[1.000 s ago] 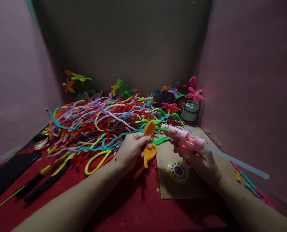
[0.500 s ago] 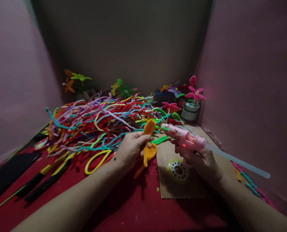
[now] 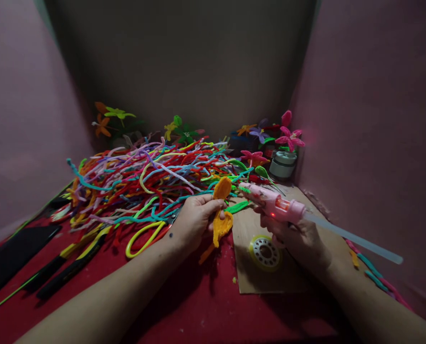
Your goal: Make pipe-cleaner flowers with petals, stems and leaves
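Observation:
Between the thumb and fingers of my left hand (image 3: 199, 217) is an orange pipe-cleaner flower piece (image 3: 223, 225), with one rounded petal above the grip and looped petals hanging below. My right hand (image 3: 301, 241) is wrapped round a pink glue gun (image 3: 275, 203), whose nozzle points left toward the orange piece but stays apart from it. A red light glows on the gun's side, and a long translucent glue stick (image 3: 356, 239) sticks out of its back. Beneath the gun, a tape roll (image 3: 265, 253) lies on a brown board (image 3: 249, 282).
A big heap of coloured pipe cleaners (image 3: 155, 177) fills the back left. Yellow-handled scissors (image 3: 141, 241) and black-and-yellow pliers (image 3: 77, 263) lie left of my left arm. Finished pink flowers (image 3: 290, 139) stand in a grey pot (image 3: 282, 165) by the right wall.
Almost nothing differs. Both hands keep their holds, and the glue gun has shifted only very slightly.

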`<state>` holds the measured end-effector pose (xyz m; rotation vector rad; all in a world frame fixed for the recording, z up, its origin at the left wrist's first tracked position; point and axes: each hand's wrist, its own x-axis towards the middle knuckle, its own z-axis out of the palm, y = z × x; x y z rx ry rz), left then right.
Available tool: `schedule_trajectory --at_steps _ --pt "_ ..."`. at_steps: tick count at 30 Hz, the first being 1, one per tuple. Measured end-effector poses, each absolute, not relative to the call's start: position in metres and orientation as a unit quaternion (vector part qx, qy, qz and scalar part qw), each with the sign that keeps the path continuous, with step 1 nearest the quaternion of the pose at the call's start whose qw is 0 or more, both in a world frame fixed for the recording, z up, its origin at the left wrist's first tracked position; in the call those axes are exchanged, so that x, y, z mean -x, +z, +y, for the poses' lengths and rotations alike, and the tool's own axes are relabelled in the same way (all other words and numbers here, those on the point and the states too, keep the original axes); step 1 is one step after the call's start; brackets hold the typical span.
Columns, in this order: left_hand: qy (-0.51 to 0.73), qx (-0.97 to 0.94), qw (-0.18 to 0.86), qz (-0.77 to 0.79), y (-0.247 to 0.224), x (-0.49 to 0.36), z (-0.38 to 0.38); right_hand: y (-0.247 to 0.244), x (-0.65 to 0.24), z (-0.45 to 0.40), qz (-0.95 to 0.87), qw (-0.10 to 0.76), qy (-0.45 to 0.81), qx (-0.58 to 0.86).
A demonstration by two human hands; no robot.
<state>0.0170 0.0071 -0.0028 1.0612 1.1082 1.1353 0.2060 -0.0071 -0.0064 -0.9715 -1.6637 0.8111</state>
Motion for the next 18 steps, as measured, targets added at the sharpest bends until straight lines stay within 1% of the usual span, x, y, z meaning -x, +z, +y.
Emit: schedule_trajectory --at_steps 4,18 --pt "0.488 -0.456 0.573 0.475 -0.0032 -0.0167 0.0075 -0.0066 -0.2070 -0.0063 -0.706 0.498 0.330 0.381" --pt "0.485 -0.455 0.587 0.462 -0.0046 -0.0177 0.0072 -0.0090 -0.2094 -0.0033 -0.719 0.495 0.299 0.385"
